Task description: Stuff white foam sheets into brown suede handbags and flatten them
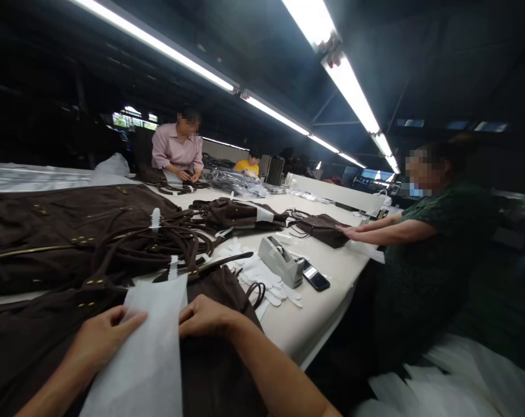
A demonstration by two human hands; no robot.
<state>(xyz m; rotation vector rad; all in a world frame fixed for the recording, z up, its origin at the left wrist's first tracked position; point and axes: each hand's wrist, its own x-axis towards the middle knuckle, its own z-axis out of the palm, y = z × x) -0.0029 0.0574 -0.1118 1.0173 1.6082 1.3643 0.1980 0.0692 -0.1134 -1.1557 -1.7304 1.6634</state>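
Observation:
A long white sheet [151,341], thin like paper or soft fabric, lies over a dark brown bag [219,347] in front of me. My left hand [108,333] grips the sheet's left edge, thumb on top and fingers partly hidden beneath. At the opposite edge, my right hand [204,317] has its fingers curled against the sheet, their tips out of sight. Just beyond the sheet are brown straps [158,246] in a loose tangle, with white notched strips [173,267] among them. More brown bag material [49,214] with brass-coloured studs spreads to the left.
A grey tape dispenser [279,262] and a phone [316,275] rest on the pale table [327,313], beside scattered white strips [262,278]. At right, a person in dark green [436,243] touches a brown bag [323,229]. Across the table another person [177,147] handles dark straps.

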